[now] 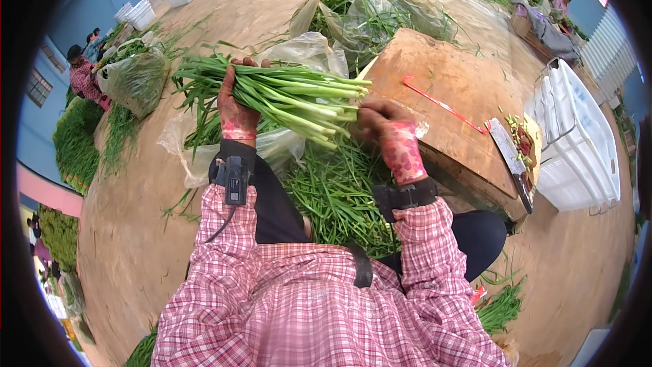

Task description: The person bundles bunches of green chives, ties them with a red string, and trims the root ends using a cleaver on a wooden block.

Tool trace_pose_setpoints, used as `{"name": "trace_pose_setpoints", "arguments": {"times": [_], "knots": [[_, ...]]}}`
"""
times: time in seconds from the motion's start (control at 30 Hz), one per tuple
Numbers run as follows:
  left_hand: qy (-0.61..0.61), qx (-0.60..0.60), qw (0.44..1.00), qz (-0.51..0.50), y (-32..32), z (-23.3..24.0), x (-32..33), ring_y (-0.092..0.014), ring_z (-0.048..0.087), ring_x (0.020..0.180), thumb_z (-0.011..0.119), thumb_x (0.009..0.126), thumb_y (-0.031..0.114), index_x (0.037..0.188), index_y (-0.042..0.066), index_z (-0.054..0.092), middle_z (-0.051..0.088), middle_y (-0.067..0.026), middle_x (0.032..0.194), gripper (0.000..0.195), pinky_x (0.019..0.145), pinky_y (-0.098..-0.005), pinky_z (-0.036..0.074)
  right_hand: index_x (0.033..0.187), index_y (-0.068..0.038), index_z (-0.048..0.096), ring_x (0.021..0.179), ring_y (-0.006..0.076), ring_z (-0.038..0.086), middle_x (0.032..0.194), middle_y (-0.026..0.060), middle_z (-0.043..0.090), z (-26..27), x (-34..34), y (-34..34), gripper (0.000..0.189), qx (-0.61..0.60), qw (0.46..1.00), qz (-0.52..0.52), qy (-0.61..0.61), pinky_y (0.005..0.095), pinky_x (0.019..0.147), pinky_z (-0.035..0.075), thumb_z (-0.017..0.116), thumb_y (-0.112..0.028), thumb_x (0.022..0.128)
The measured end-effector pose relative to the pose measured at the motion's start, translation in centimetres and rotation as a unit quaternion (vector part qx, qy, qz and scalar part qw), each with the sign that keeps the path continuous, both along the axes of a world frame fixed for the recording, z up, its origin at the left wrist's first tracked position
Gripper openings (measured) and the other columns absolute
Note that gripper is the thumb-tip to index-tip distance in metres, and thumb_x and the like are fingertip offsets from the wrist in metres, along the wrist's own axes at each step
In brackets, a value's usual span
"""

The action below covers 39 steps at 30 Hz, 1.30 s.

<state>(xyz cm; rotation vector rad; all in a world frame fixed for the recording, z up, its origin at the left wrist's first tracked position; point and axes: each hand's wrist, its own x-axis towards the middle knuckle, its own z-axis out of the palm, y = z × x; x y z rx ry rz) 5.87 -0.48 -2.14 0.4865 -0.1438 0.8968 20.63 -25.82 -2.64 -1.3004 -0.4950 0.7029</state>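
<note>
My left hand (pixel 237 104) is wrapped around a thick bunch of green leafy stalks (pixel 295 97), held across in front of me. The leaves hang to the left and the pale stalk ends point right. Against those ends my right hand (pixel 384 117) has its fingers curled; blur and the fingers hide whether it pinches a stalk. Below the bunch, a pile of loose green leaves (pixel 341 193) lies between my legs. To the right stands a low wooden board (pixel 448 86) with a red strap (pixel 443 104) and a cleaver (pixel 509 155) on it.
Clear plastic bags of greens (pixel 351 15) stand beyond the bunch. Small cut pieces (pixel 522 137) lie beside the cleaver. Stacked white plastic crates (pixel 575 137) stand at the right. Other people, one in a checked shirt (pixel 84 79), sit farther off among heaps of greens (pixel 76 137).
</note>
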Motion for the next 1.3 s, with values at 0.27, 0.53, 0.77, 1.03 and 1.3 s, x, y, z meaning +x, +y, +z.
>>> {"name": "trace_pose_setpoints", "arguments": {"times": [0.27,0.53,0.77,1.03,1.3], "knots": [[-0.009,0.003,1.0,0.001,-1.4,0.0,-0.2,-0.023,0.06,0.1,0.063,0.088,0.012,0.107,0.012,0.061,0.064,-0.0044,0.094,0.02,0.105,-0.0532,0.038,0.107,0.0,0.067,0.057,0.0062,0.052,0.078,0.0019,0.065,2.7,-3.6,-1.7,0.027,-0.003,0.999,-0.047,-0.023,0.0196,0.054,0.043,0.067,-0.007,0.082],[-0.055,0.018,0.997,-0.054,-2.5,-0.3,0.1,-0.019,0.057,0.101,0.06,0.09,0.013,0.11,0.013,0.059,0.062,-0.0015,0.097,0.02,0.107,-0.0517,0.034,0.089,0.002,0.068,0.066,0.0055,0.054,0.075,-0.0005,0.065,1.9,-4.0,-2.5,0.015,-0.017,0.996,-0.068,-0.048,0.0205,0.062,0.044,0.071,-0.007,0.078],[-0.022,0.055,0.998,0.037,1.5,1.3,-3.4,-0.018,0.059,0.099,0.061,0.089,0.014,0.108,0.011,0.058,0.062,-0.0031,0.097,0.02,0.108,-0.0528,0.032,0.108,-0.002,0.063,0.099,0.0338,0.06,0.106,0.0185,0.063,-0.5,0.5,-7.9,0.055,-0.34,0.751,-0.137,-0.55,0.0414,0.085,0.048,0.08,-0.033,0.067],[0.128,0.022,0.991,-0.018,-5.2,3.6,-0.1,-0.028,0.063,0.094,0.063,0.087,0.014,0.099,0.005,0.059,0.064,-0.0095,0.094,0.015,0.097,-0.0516,0.046,0.139,0.004,0.03,0.132,0.0435,0.031,0.137,0.0241,0.042,1.3,-4.3,2.3,0.12,-0.163,0.804,0.027,-0.572,0.0509,0.11,0.019,0.081,-0.057,0.05],[0.399,0.117,0.897,0.148,-7.2,0.6,1.9,-0.022,0.065,0.071,0.063,0.083,0.012,0.095,-0.002,0.064,0.065,-0.0096,0.086,0.019,0.065,-0.0325,0.054,0.14,0.0,0.032,0.108,0.0327,0.059,0.12,0.0211,0.057,-6.1,-8.6,3.7,0.094,-0.132,0.924,-0.02,-0.36,0.0368,0.09,0.048,0.082,-0.02,0.063]]}}
